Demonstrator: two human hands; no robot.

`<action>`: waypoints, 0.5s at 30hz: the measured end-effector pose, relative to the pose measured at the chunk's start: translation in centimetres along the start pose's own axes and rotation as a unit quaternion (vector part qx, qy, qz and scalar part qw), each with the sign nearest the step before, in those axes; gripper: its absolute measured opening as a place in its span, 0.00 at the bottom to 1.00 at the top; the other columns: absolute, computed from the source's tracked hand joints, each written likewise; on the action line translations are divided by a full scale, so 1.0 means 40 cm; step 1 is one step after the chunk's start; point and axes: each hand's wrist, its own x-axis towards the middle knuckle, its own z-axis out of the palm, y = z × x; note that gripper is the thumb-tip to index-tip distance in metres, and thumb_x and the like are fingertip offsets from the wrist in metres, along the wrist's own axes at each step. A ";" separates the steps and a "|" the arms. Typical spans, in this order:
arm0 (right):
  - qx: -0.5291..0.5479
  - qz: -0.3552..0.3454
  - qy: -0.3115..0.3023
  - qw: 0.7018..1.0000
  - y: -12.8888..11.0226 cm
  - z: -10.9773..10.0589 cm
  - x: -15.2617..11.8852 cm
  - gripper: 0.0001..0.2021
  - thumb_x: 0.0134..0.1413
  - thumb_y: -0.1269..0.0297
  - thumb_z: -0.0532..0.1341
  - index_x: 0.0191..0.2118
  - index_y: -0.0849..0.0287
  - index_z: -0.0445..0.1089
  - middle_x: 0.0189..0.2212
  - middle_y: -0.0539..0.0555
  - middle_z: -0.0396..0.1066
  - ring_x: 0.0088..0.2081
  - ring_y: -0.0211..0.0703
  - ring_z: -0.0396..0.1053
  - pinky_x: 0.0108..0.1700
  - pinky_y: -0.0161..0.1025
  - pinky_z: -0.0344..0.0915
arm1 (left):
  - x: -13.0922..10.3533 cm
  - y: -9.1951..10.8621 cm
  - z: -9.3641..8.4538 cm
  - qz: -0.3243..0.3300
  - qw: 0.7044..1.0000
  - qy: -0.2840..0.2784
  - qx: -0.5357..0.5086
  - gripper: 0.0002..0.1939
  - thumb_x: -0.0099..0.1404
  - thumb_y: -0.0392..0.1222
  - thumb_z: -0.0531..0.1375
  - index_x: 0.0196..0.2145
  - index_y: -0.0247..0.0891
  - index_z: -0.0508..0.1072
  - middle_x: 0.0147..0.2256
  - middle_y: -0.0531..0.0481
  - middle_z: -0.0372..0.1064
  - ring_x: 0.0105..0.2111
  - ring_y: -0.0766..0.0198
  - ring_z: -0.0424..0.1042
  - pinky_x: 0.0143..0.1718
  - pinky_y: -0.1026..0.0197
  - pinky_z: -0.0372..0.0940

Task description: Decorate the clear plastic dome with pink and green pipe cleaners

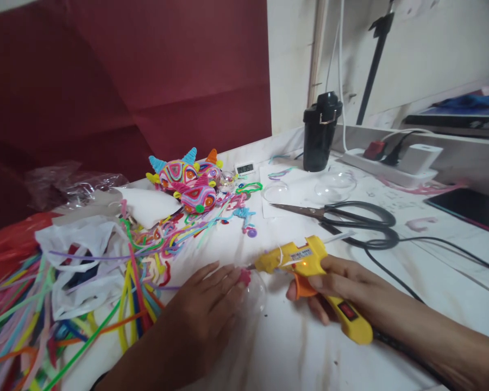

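Observation:
My right hand (330, 288) is wrapped round a yellow hot glue gun (285, 258), its fingers by the orange trigger (303, 285). The gun's nozzle points left and meets a small pink fuzzy piece (244, 277) on a clear plastic ball (255, 298). My left hand (212, 304) holds that ball from the left, fingertips beside the pink piece. Part of the ball is hidden under the left fingers, so I cannot tell whether it is whole or half.
Colourful pipe cleaners (122, 315) and a white plastic bag (81, 255) cover the left side. Fuzzy animal heads (183, 176) stand behind. Black-handled scissors (350, 217), clear domes (334, 187), a black cup (321, 133), a power strip (391, 168) and a phone (468, 209) lie rightward.

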 end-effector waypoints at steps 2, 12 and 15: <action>-0.003 0.008 0.008 1.000 0.005 0.001 0.002 0.19 0.52 0.48 0.60 0.32 0.62 0.73 0.18 0.50 0.69 0.19 0.35 0.59 0.22 0.34 0.48 | 0.002 0.001 -0.003 -0.001 1.000 -0.005 0.002 0.19 0.64 0.29 0.51 0.52 0.30 0.68 0.53 0.38 0.68 0.56 0.53 0.65 0.56 0.45 0.64; -0.038 0.003 0.025 0.999 0.016 0.001 0.008 0.21 0.52 0.45 0.58 0.34 0.62 0.72 0.19 0.52 0.69 0.20 0.38 0.61 0.23 0.35 0.54 | 0.003 0.006 -0.003 -0.011 1.000 -0.003 0.005 0.19 0.64 0.31 0.51 0.53 0.29 0.67 0.53 0.38 0.69 0.56 0.52 0.66 0.55 0.45 0.64; -0.040 -0.002 0.026 0.999 0.026 -0.003 0.008 0.21 0.53 0.45 0.58 0.35 0.61 0.72 0.24 0.53 0.71 0.20 0.37 0.60 0.22 0.35 0.53 | 0.005 0.005 -0.001 -0.009 1.000 -0.004 0.003 0.19 0.64 0.31 0.51 0.52 0.28 0.67 0.53 0.37 0.69 0.55 0.52 0.66 0.56 0.45 0.64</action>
